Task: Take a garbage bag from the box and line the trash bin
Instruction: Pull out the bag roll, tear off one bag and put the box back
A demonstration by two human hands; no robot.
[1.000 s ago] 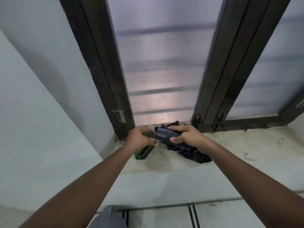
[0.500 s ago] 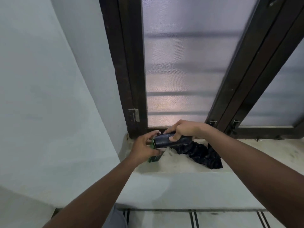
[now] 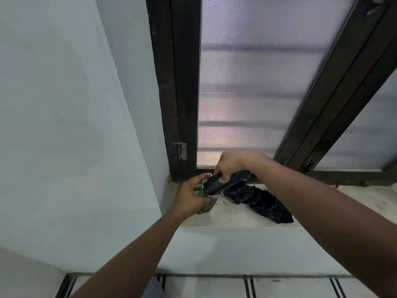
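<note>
A small green box [image 3: 203,202] stands on the pale window sill [image 3: 232,216] in the left corner, and my left hand [image 3: 191,196] grips it from the left. My right hand [image 3: 231,166] holds a dark roll of garbage bags [image 3: 223,183] from above. The roll tilts down to the left, its lower end at the box's open top. A crumpled black garbage bag [image 3: 260,200] lies loose on the sill just right of the box. The trash bin is out of sight.
A dark wooden window frame [image 3: 182,93] with frosted panes rises right behind the sill, with a metal hinge [image 3: 180,150] at its foot. A pale wall [image 3: 75,125] closes the left side. Tiled floor with dark lines [image 3: 247,286] lies below the sill.
The view has shifted so the hands sit further right in it. My right hand has tilted the roll's left end down to the box's opening. My left hand stays on the box.
</note>
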